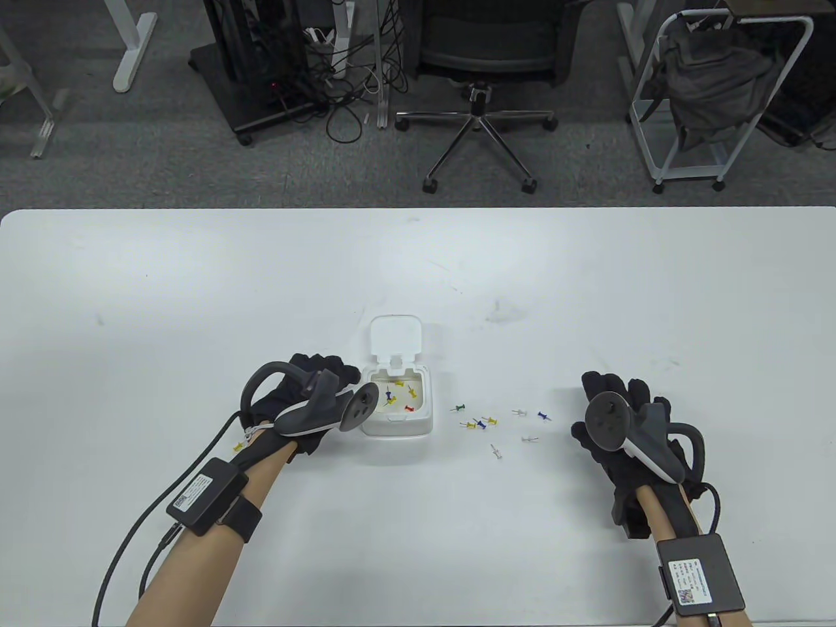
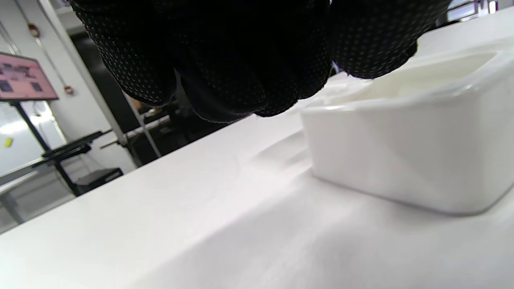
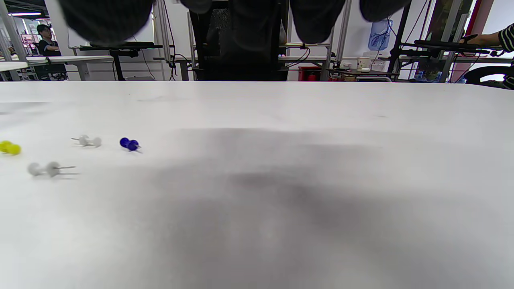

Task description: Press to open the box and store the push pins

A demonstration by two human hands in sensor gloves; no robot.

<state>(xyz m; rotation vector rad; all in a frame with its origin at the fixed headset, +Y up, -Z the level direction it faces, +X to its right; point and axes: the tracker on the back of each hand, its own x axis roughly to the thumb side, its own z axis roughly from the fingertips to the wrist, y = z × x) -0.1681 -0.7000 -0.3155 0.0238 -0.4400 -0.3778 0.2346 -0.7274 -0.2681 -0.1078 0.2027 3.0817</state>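
Note:
The white box (image 1: 397, 413) stands at the table's middle with its lid (image 1: 395, 336) flipped open toward the far side. Several coloured push pins (image 1: 400, 393) lie inside it. More loose pins (image 1: 481, 424) lie scattered on the table just right of the box, among them a blue pin (image 3: 129, 144) and white pins (image 3: 48, 169). My left hand (image 1: 338, 377) lies against the box's left side. In the left wrist view its fingers (image 2: 241, 60) are curled together above the box's rim (image 2: 401, 100), with nothing visible between them. My right hand (image 1: 614, 395) rests flat and empty on the table, right of the pins.
One yellow pin (image 1: 239, 447) lies by my left wrist. The white table (image 1: 196, 294) stretches wide around the box. Beyond its far edge are an office chair (image 1: 483, 98) and a wire cart (image 1: 718, 98).

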